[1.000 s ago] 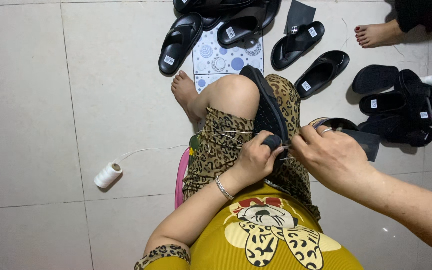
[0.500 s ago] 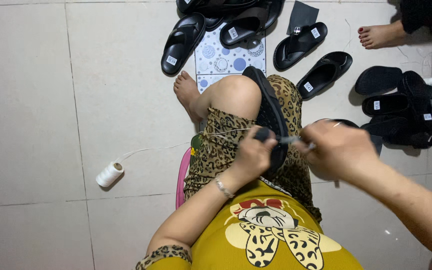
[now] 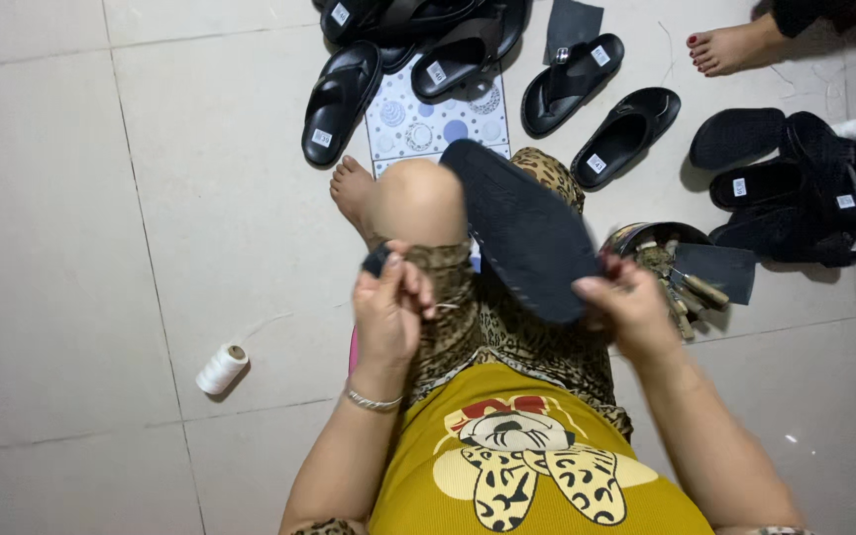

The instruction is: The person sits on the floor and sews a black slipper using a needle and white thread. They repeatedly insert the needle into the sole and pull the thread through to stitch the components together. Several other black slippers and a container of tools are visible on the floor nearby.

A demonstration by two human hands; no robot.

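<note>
Black sole in right hand; left hand perhaps pinches thread.

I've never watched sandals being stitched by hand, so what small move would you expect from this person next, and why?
Probably the left hand draws its thread taut, away from the black sole. That hand pinches a small dark tool with thread near the knee, while the right hand grips the sole's lower edge, tilted across the lap. The thread itself is too fine to follow.
</note>
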